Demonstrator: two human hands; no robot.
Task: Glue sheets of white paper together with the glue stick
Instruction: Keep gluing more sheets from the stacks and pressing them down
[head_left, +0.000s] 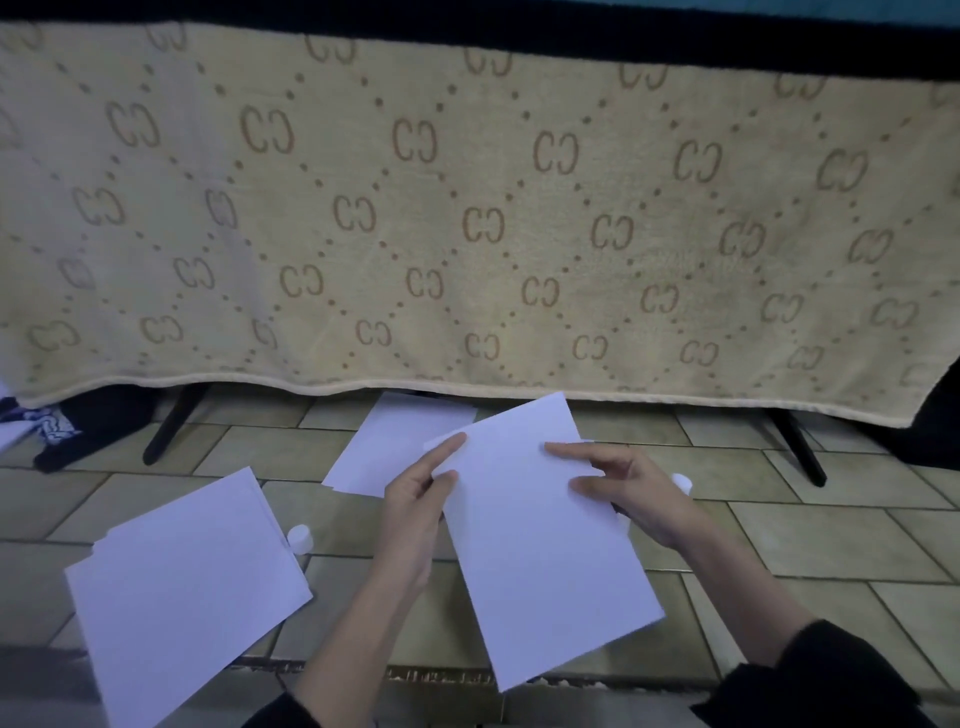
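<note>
I hold white paper sheets (540, 551) above the tiled floor, tilted a little to the right. My left hand (415, 509) pinches their upper left edge. My right hand (623, 493) grips the upper right edge with fingers spread on top. A small white cap (300, 538) lies on the floor beside the left stack. Another small white object (683, 483) peeks out behind my right hand; I cannot tell if it is the glue stick.
A stack of white sheets (192, 587) lies at the lower left. Another sheet (395, 447) lies on the tiles beyond my hands. A beige patterned cloth (467, 218) hangs over a black-legged frame (800, 452) across the back. Dark fabric (78, 426) sits at far left.
</note>
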